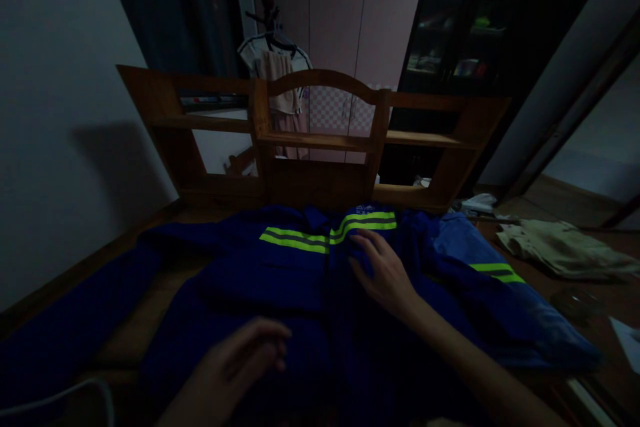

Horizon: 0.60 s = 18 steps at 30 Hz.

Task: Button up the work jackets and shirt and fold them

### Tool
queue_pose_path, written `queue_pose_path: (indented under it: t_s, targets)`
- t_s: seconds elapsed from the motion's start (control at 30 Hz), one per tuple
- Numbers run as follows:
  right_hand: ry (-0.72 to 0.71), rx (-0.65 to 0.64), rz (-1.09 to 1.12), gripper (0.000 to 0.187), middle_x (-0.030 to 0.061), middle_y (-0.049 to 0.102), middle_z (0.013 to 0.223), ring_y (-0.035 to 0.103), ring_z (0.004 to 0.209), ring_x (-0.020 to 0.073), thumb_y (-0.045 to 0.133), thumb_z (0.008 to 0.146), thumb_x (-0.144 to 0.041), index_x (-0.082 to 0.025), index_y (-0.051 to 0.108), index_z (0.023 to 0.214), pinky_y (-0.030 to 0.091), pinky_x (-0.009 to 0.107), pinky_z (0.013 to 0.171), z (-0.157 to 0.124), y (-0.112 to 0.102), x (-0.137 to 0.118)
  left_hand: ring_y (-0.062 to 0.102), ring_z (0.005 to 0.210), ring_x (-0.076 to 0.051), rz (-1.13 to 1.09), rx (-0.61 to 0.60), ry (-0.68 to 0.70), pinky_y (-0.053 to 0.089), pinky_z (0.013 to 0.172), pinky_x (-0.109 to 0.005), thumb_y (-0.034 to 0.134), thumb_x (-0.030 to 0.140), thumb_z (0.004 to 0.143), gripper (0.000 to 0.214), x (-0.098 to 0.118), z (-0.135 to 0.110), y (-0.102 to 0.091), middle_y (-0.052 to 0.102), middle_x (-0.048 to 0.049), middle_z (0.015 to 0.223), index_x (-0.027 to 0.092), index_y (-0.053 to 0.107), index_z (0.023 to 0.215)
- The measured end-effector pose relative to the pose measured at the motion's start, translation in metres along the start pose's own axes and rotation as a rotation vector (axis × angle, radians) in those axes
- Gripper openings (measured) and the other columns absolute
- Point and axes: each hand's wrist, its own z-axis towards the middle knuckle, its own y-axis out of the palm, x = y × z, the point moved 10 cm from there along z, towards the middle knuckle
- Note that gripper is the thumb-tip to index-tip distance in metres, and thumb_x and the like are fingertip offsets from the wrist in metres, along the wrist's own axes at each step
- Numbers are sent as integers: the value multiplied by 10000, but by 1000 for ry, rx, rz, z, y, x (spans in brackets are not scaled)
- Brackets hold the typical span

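Note:
A dark blue work jacket (280,280) with yellow-green reflective stripes (327,230) lies spread out flat on a wooden surface, sleeves out to both sides. My right hand (383,270) rests flat on the jacket's chest just below the stripe, fingers stretched out. Lower down, my left hand (240,360) hovers over or touches the jacket's lower front, fingers loosely curled and blurred; nothing shows in it.
A wooden shelf unit (315,140) stands along the far edge. A khaki garment (560,247) lies at the right, with a glass dish (575,300) and white paper (627,340) nearby. A white cable (75,390) curves at the lower left. A dark cabinet (475,33) stands behind.

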Motion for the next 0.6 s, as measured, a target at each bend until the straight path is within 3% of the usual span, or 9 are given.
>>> queue_pose_path:
  t_s: [0.07,0.13,0.23,0.3,0.37,0.43,0.5,0.6]
  targets:
    - [71,-104,-181,473,122,460,1365,429,1260,287,522,872,-387,-219,463,1310,321,504,1059,-29,16,21,642,889,-209,118,78,99,480,837,-308,506,572,822,406,25,42,-22,682,-30,902,239,639,1013]
    - [188,-128,-325,543,161,480,1348,439,1253,298,496,875,-423,-160,427,1344,328,509,1048,-52,17,51,634,909,-215,207,122,171,490,813,-307,528,591,796,458,38,89,-25,662,-53,1030,232,621,1063]
    - [268,-91,-550,675,214,424,1392,375,1298,326,499,855,-440,-83,333,1404,271,523,1071,-73,-3,73,636,863,-226,262,87,151,508,755,-327,574,606,756,604,27,157,-3,635,-124,1093,171,562,1175]
    - [305,-66,-685,693,228,356,1439,326,1321,354,502,850,-431,-69,318,1411,222,564,1074,-80,-22,76,640,839,-213,152,23,113,518,717,-326,594,581,759,695,13,190,17,621,-146,1124,161,460,1296]
    - [369,-64,-765,635,243,311,1461,349,1297,375,484,861,-381,-51,352,1388,296,565,1022,-84,-37,83,637,880,-204,43,-51,171,517,754,-338,636,521,758,762,11,210,35,589,-140,1202,216,347,1393]
    - [417,-81,-782,583,275,332,1437,429,1230,377,463,868,-323,-11,388,1355,402,506,936,-87,-44,95,613,976,-214,20,-102,300,487,857,-368,691,447,736,744,18,218,46,568,-119,1252,251,383,1383]
    - [437,-93,-736,540,281,440,1355,517,1147,345,428,878,-274,2,404,1342,454,441,873,-89,-48,109,561,1093,-232,50,-116,410,425,961,-387,717,383,721,631,23,219,50,562,-104,1267,232,509,1298]
    - [486,-115,-567,409,181,636,1131,626,978,280,382,890,-253,-106,530,1241,491,386,790,-91,-53,131,492,1194,-238,63,-95,469,383,1010,-388,701,311,737,542,22,219,48,529,-97,1299,222,561,1253]
